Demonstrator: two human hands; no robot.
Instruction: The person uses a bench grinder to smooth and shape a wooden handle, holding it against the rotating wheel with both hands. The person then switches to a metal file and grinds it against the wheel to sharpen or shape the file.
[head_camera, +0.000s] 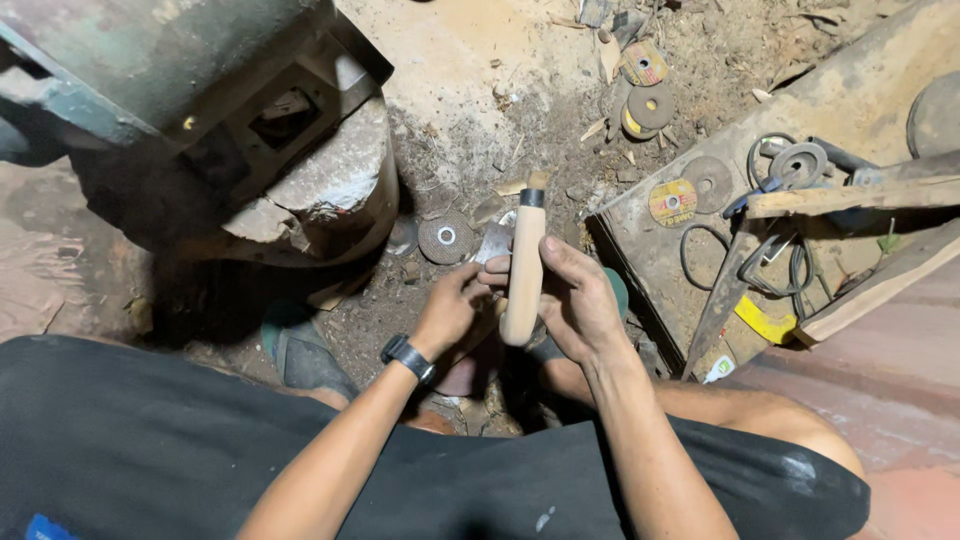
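I see the wooden handle standing on a 12-to-6 axis, my right hand grasping it, my left hand pinching it from 9 o'clock.

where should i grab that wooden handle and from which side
Probably around the thick rounded lower half of the wooden handle, coming in from the right side. It stands nearly upright, and the right hand already wraps it there. The top end carries a dark metal collar with a blade-like part beside the left hand, so keep fingers below that.
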